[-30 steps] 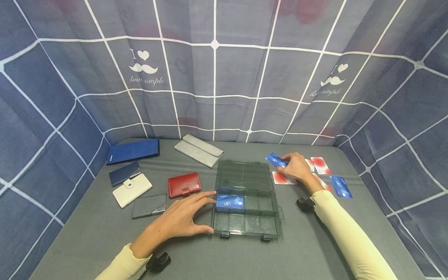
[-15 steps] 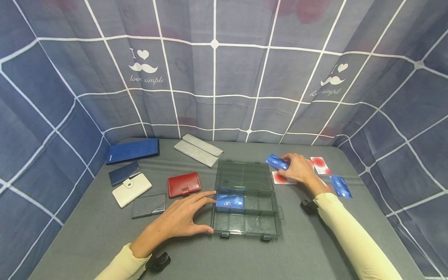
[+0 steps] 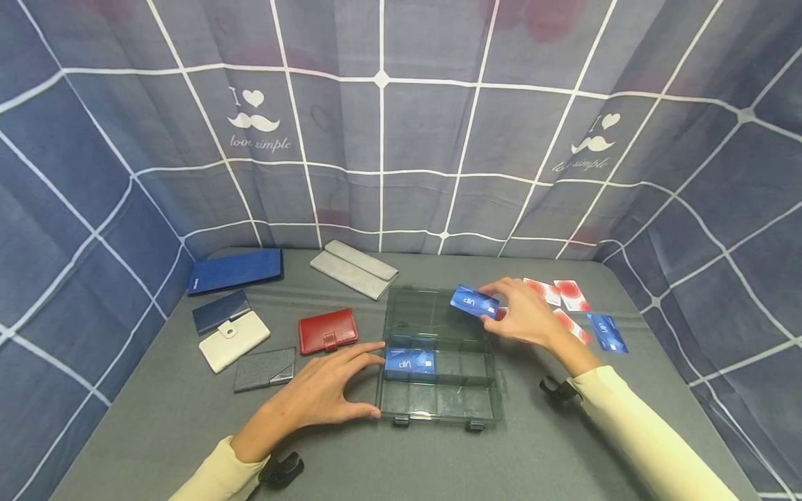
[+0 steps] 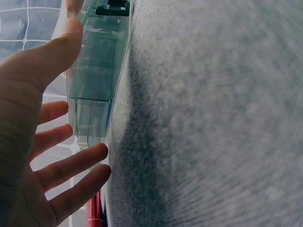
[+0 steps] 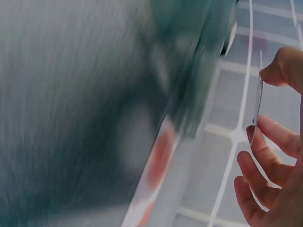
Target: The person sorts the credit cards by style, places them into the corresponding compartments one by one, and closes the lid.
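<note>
While my left hand lies flat with straight fingers against the left edge of the clear compartment box at lower centre, same as a second ago, my right hand has moved left from the loose cards, pinching a blue VIP card between thumb and fingertips. That card now hangs over the box's far compartments, right of centre, not yet set down; judging by this, it joins the blue card already in the box. Remaining red-and-white cards and one more blue card lie mid-right on the grey tabletop. Wallets sit mid-left: grey, red, white, navy. Farther back a grey pouch, then the blue checked curtain wrapping around.
</note>
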Demonstrator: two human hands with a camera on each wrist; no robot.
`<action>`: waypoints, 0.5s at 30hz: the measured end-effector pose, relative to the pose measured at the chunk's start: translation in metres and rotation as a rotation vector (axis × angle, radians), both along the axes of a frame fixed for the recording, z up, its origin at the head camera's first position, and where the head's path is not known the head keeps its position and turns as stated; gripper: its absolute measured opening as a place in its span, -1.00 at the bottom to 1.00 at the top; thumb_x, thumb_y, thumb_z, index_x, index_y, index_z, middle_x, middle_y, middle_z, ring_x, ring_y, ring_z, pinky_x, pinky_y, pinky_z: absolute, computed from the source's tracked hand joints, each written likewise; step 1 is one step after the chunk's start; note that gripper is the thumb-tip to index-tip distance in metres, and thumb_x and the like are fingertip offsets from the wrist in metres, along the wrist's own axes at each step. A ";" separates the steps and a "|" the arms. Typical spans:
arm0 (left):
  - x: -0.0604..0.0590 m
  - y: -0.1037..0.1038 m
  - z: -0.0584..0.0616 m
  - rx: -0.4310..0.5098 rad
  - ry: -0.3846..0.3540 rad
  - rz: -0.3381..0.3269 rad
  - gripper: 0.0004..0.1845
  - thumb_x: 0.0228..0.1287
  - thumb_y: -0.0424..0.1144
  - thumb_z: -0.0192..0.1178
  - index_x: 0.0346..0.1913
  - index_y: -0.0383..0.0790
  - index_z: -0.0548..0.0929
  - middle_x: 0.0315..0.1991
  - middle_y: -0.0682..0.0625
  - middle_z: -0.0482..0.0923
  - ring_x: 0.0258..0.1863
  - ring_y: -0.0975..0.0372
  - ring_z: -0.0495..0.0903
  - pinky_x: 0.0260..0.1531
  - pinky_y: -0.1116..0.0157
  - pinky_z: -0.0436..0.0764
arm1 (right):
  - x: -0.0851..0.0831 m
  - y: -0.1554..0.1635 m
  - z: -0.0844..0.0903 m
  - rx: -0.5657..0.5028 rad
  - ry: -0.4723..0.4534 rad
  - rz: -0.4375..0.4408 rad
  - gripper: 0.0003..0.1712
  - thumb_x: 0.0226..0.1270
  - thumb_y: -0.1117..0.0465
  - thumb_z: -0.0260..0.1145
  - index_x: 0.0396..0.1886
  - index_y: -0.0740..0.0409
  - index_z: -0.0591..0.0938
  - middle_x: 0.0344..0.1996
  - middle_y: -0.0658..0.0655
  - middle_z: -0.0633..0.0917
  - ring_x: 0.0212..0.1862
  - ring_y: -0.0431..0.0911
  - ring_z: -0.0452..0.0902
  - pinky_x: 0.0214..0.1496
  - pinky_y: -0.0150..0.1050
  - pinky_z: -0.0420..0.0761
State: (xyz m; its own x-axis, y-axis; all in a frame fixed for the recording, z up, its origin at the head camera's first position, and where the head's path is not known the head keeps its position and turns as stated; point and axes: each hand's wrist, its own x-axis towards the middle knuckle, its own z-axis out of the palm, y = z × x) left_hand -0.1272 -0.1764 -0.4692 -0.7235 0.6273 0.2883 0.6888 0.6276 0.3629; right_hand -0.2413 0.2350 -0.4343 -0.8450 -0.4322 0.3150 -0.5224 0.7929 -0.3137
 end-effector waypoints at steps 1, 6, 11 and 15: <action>0.000 0.000 0.000 0.000 0.001 0.000 -0.18 0.08 0.39 0.56 0.36 0.07 0.66 0.54 0.16 0.46 0.36 0.23 0.62 0.11 0.09 0.71 | 0.006 -0.005 0.003 0.006 0.004 0.020 -0.40 0.06 0.00 0.57 0.15 0.06 0.78 0.00 0.10 0.79 0.05 0.10 0.67 0.02 0.06 0.59; -0.001 0.000 0.000 -0.004 -0.002 0.000 -0.17 0.08 0.39 0.55 0.36 0.08 0.66 0.54 0.15 0.46 0.36 0.22 0.62 0.11 0.09 0.71 | 0.031 -0.029 0.015 0.064 0.018 0.113 -0.37 0.03 -0.02 0.59 0.17 -0.02 0.78 0.04 0.03 0.77 0.10 0.05 0.65 0.04 0.05 0.61; -0.001 0.000 0.000 -0.010 -0.009 0.002 -0.18 0.09 0.40 0.55 0.36 0.09 0.66 0.55 0.15 0.46 0.36 0.21 0.62 0.11 0.09 0.71 | 0.048 -0.049 0.020 0.117 0.049 0.211 -0.40 0.00 -0.02 0.60 0.13 -0.05 0.79 -0.02 -0.04 0.75 0.09 -0.02 0.65 0.02 0.01 0.65; -0.001 -0.001 0.000 -0.010 -0.021 0.007 -0.18 0.09 0.39 0.55 0.36 0.09 0.66 0.55 0.16 0.45 0.36 0.22 0.61 0.11 0.08 0.71 | 0.053 -0.066 0.017 0.163 0.056 0.280 -0.42 0.01 -0.03 0.60 0.10 -0.04 0.79 -0.05 -0.05 0.73 0.07 -0.05 0.63 0.04 -0.03 0.64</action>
State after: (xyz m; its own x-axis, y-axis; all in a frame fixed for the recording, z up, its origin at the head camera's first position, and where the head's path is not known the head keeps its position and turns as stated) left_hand -0.1280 -0.1769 -0.4696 -0.7337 0.6247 0.2673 0.6767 0.6360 0.3709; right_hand -0.1880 0.1688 -0.4174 -0.6693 -0.6941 0.2651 -0.7403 0.6531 -0.1591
